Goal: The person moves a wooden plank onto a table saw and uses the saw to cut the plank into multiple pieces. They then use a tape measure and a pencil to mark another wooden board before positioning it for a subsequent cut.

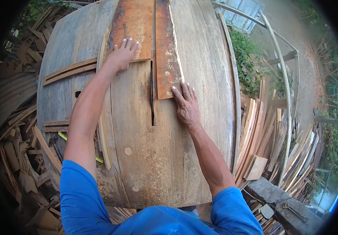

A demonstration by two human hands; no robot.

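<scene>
Most of the view is filled by a broad plank-topped workbench (169,164), dusted with sawdust; scrap wood (28,172) is heaped to its left and sawn boards (255,129) are stacked to its right. On the far middle of the bench, a wider reddish-brown plank (131,29) lies left of a dark slot (152,113), and a narrower reddish-brown strip (165,51) lies to the right, its near end reaching closer than the plank's. A pale batten (104,137) runs near to far along the plank's left; paired laths (71,70) lie crosswise further left. Whether a blade sits in the slot cannot be told; if one were turning there, fingers could be cut through a drift toward the middle. Uneven pushing could skew the strip, and its ragged right edge could leave splinters in bare skin. The left hand (121,56) is laid palm down near the plank's near end, fingers spread and unclenched, the arm stretched far. The right hand (186,103) is set at the strip's near right corner, one digit on the top face, the others along the edge, elbow bent outward; whether the corner is pinched or merely pressed cannot be told. Smallest noted: a yellow tape measure (62,135), partly hidden, near left.
</scene>
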